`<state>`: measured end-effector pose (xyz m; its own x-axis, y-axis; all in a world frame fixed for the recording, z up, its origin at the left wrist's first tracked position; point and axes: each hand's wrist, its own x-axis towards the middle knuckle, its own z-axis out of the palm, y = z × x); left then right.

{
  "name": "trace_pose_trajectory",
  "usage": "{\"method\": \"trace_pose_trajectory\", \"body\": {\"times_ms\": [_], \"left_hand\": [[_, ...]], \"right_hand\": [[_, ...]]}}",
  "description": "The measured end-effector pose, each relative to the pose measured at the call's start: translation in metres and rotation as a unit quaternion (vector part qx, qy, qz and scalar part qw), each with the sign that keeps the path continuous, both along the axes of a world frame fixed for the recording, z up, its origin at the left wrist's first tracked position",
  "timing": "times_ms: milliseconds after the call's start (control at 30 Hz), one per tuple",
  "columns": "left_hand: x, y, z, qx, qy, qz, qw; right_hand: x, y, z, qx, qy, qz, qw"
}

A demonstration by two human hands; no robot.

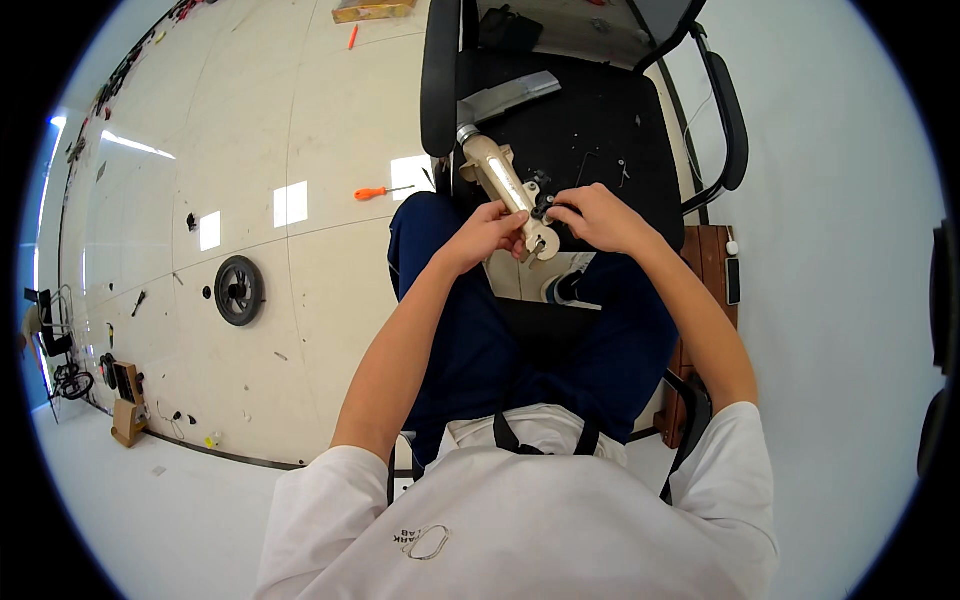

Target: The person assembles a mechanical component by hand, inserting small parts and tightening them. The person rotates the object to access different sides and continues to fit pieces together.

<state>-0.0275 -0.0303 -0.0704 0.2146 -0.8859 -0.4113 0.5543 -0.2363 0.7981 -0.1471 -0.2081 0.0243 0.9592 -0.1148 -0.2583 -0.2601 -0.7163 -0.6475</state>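
A beige metal tube part with a silver collar and a hooked end slants from the chair seat toward my lap. My left hand is closed round its near end, thumb on top. Beside it, my right hand pinches a small black piece against the tube's side; its exact kind is hard to make out. From the collar a flat grey metal piece reaches across the seat. A hex key and a small metal fastener lie right of the tube.
The black office chair with armrests faces me. On the tiled floor to the left are an orange-handled screwdriver, a black wheel and scattered small parts. A wooden box stands by the right wall, and a cardboard box lies far left.
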Motion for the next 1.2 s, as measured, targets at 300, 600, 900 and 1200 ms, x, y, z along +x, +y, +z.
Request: {"method": "trace_pose_trajectory", "body": {"times_ms": [300, 600, 900, 1200], "left_hand": [[0.0, 0.0, 0.002, 0.007, -0.009, 0.001, 1.0], [-0.001, -0.001, -0.002, 0.002, -0.007, 0.007, 1.0], [0.0, 0.0, -0.001, 0.02, -0.008, -0.009, 1.0], [0.003, 0.001, -0.001, 0.002, -0.027, -0.02, 0.999]], "right_hand": [[-0.004, 0.01, 0.0, -0.045, 0.014, -0.026, 0.999], [-0.016, 0.009, -0.012, -0.246, -0.09, 0.107, 0.959], [-0.01, -0.016, -0.021, -0.281, -0.154, 0.237, 0.917], [-0.019, 0.022, -0.019, -0.142, -0.067, -0.004, 0.988]]}}
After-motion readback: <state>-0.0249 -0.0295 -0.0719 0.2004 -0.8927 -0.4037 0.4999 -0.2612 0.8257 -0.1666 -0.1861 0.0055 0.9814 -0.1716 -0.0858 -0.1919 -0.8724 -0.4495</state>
